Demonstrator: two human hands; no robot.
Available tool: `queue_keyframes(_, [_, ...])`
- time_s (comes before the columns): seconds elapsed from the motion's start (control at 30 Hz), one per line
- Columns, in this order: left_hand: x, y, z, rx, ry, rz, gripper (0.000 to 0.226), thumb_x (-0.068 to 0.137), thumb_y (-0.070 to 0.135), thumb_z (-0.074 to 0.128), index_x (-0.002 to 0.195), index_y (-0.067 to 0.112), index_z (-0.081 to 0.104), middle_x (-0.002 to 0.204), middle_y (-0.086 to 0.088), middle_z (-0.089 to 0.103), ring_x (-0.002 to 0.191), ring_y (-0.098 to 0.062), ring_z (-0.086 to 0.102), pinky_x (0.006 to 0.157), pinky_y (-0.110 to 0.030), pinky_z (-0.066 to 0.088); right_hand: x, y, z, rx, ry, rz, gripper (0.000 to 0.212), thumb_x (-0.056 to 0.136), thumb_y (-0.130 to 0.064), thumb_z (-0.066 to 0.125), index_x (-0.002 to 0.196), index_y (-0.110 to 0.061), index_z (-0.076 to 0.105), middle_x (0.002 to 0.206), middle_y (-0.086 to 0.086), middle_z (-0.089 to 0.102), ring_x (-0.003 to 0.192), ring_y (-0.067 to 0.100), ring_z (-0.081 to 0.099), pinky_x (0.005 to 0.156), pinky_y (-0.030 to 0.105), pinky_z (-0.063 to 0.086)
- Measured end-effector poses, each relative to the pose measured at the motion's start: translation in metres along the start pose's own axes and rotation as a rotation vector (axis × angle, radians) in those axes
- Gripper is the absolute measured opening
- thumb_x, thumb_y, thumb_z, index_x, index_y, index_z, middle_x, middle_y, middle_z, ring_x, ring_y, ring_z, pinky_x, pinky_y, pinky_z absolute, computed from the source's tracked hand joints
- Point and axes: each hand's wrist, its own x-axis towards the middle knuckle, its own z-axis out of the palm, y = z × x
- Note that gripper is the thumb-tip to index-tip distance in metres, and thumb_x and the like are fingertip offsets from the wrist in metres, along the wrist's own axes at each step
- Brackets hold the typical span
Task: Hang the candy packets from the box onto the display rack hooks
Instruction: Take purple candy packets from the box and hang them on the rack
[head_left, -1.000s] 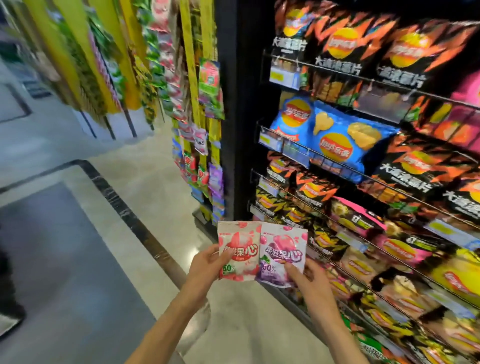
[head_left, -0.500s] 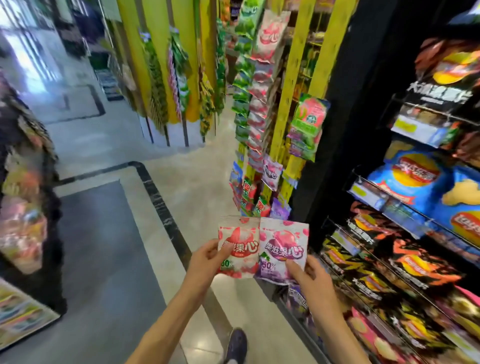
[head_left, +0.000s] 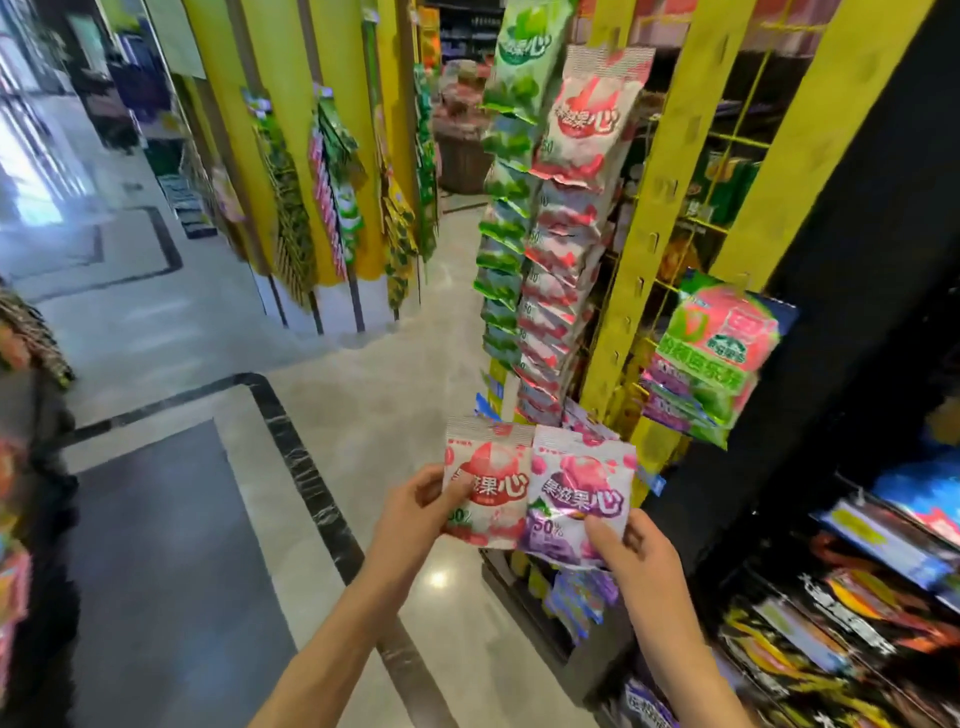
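Left hand (head_left: 415, 506) pinches a red candy packet (head_left: 488, 491); right hand (head_left: 631, 545) pinches a purple candy packet (head_left: 576, 501). The 2 packets sit side by side, edges overlapping, below the yellow display rack (head_left: 641, 228) with its hanging packets (head_left: 550, 291).

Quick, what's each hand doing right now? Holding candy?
Left hand: holding the red candy packet, thumb pinched on its front.
Right hand: holding the purple candy packet, thumb pinched on its front.
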Motion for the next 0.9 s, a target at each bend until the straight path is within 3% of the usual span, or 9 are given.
queue_keyframes(0.1, [0.042,0.004,-0.006,-0.015,-0.052,0.003,0.019,0.097,0.025,0.066,0.112,0.015,0.071,0.103,-0.003,0.079,0.093,-0.024,0.077,0.079,-0.037,0.064,0.025,-0.01,0.014,0.004,0.058,0.003,0.02,0.095,-0.019,0.069,0.114,-0.012,0.07,0.107,0.0,0.078,0.098,0.015,0.074,0.074,0.017,0.056])
queue_keyframes(0.2, [0.081,0.008,-0.011,-0.033,-0.087,0.017,0.012,0.096,0.02,0.068,0.105,0.017,0.074,0.098,-0.004,0.08,0.09,-0.023,0.077,0.074,-0.032,0.063,0.044,-0.019,0.028,0.003,0.117,0.014,0.022,0.094,-0.024,0.07,0.116,-0.018,0.07,0.109,-0.006,0.078,0.098,0.01,0.074,0.076,0.019,0.056])
queue_keyframes(0.3, [0.118,0.017,-0.017,-0.028,-0.183,0.03,0.013,0.096,0.022,0.069,0.106,0.017,0.075,0.099,-0.003,0.08,0.093,-0.022,0.077,0.079,-0.033,0.063,0.058,-0.027,0.047,-0.001,0.212,0.014,0.025,0.093,-0.031,0.071,0.116,-0.024,0.07,0.11,-0.009,0.077,0.102,0.008,0.073,0.087,0.027,0.054])
queue_keyframes(0.43, [0.167,0.037,-0.03,-0.03,-0.297,0.052,0.013,0.096,0.023,0.069,0.106,0.018,0.075,0.099,-0.002,0.08,0.094,-0.021,0.077,0.078,-0.033,0.063,0.071,-0.046,0.08,0.025,0.338,-0.003,0.029,0.09,-0.036,0.071,0.116,-0.025,0.069,0.107,-0.014,0.075,0.093,-0.01,0.068,0.078,0.015,0.051])
queue_keyframes(0.53, [0.197,0.064,-0.038,-0.031,-0.417,0.094,0.015,0.097,0.022,0.068,0.109,0.017,0.075,0.1,-0.003,0.08,0.095,-0.022,0.077,0.077,-0.03,0.063,0.078,-0.063,0.106,0.017,0.455,-0.042,0.051,0.081,-0.054,0.072,0.123,-0.026,0.067,0.117,-0.012,0.073,0.114,0.006,0.065,0.099,0.032,0.05])
queue_keyframes(0.6, [0.214,0.084,-0.041,-0.023,-0.499,0.149,0.015,0.098,0.021,0.066,0.109,0.016,0.075,0.099,-0.004,0.08,0.094,-0.022,0.077,0.078,-0.031,0.063,0.08,-0.076,0.121,0.057,0.528,-0.076,0.055,0.081,-0.057,0.074,0.127,-0.028,0.066,0.123,-0.011,0.072,0.119,0.013,0.065,0.107,0.042,0.049])
queue_keyframes(0.7, [0.232,0.117,-0.04,-0.021,-0.599,0.229,0.016,0.098,0.023,0.065,0.108,0.015,0.075,0.098,-0.004,0.08,0.093,-0.021,0.077,0.079,-0.031,0.062,0.083,-0.096,0.137,0.108,0.607,-0.13,0.039,0.085,-0.044,0.072,0.122,-0.033,0.068,0.115,-0.011,0.076,0.107,0.012,0.071,0.099,0.04,0.052])
queue_keyframes(0.77, [0.242,0.14,-0.035,-0.033,-0.657,0.281,0.016,0.098,0.023,0.065,0.108,0.015,0.075,0.098,-0.002,0.08,0.094,-0.017,0.076,0.077,-0.024,0.059,0.083,-0.11,0.144,0.114,0.677,-0.166,0.04,0.081,-0.043,0.072,0.119,-0.031,0.07,0.109,-0.007,0.077,0.099,0.013,0.072,0.092,0.036,0.052])
queue_keyframes(0.9, [0.26,0.185,-0.02,-0.036,-0.718,0.398,0.015,0.098,0.025,0.067,0.104,0.015,0.076,0.098,-0.001,0.079,0.094,-0.016,0.075,0.079,-0.025,0.06,0.086,-0.131,0.155,0.135,0.776,-0.204,0.043,0.079,-0.045,0.074,0.12,-0.032,0.069,0.11,-0.012,0.076,0.107,0.013,0.07,0.101,0.04,0.052])
